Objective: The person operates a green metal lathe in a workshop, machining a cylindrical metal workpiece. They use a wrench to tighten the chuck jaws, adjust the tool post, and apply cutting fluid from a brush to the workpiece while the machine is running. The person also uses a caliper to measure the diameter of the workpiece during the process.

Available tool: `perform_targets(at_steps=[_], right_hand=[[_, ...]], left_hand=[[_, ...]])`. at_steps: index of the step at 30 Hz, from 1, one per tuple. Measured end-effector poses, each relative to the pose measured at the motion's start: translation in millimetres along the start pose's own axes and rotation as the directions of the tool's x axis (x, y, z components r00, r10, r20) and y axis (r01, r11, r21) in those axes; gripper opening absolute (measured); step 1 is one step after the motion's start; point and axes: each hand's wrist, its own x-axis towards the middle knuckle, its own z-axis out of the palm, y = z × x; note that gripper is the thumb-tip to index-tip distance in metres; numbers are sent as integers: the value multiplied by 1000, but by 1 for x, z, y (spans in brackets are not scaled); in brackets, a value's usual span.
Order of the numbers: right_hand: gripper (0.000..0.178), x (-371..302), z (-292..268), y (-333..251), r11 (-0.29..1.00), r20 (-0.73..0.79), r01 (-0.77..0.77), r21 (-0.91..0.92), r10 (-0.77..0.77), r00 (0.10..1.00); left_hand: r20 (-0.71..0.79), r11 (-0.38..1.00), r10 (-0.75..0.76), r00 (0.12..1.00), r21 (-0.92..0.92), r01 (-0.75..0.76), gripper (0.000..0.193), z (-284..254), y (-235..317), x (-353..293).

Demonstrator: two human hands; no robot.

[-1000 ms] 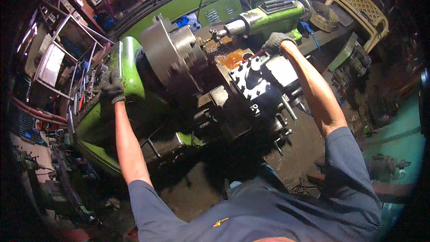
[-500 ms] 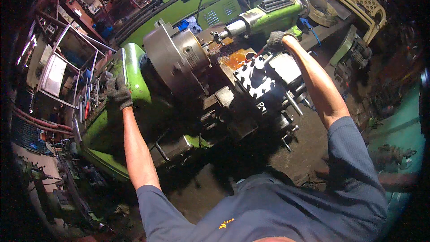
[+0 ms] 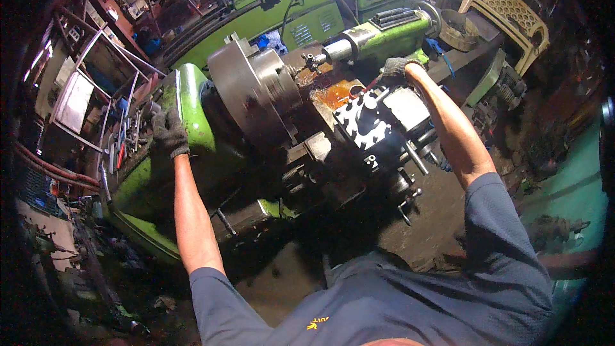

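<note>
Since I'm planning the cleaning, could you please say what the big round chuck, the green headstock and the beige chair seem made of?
Chuck: apparently bare steel or iron, by its grey sheen. Headstock: probably painted metal, by its glossy green coat. Chair: likely moulded plastic, by its lattice back.

text: short yellow lettering (image 3: 319, 320) | beside it: yellow emblem (image 3: 312, 326) | on: dark shirt (image 3: 410, 301), chest, between the sleeves (image 3: 496, 224) | legibility: partial, tilted

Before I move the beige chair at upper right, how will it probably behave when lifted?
The chair is probably light, since it looks plastic and full of holes. It may flex slightly, because its latticework looks thin.
</note>
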Motion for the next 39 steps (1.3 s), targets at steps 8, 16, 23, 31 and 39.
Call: perform_targets(at_steps=[8, 16, 23, 31, 39], right_hand=[[51, -13, -6, -8, 998, 55, 20, -57, -17, 998], [49, -5, -4, -3, 998, 128, 53, -32, -48, 991], [48, -26, -15, -26, 997, 125, -66, 26, 62, 990], [49, -20, -13, -17, 1000, 101, -30, 6, 30, 994], [53, -17, -9, -10, 999, 54, -11, 49, 8, 999]], left_hand=[[52, 998, 46, 998, 51, -49, 24, 4, 15, -4], [53, 969, 180, 982, 164, -187, 22, 10, -55, -16], [243, 917, 100, 965, 353, -184, 29, -20, -104, -5], [202, 989, -31, 979, 150, 0, 32, -13, -86, -5], [9, 970, 124, 992, 212, -124, 22, -1, -9, -4]])
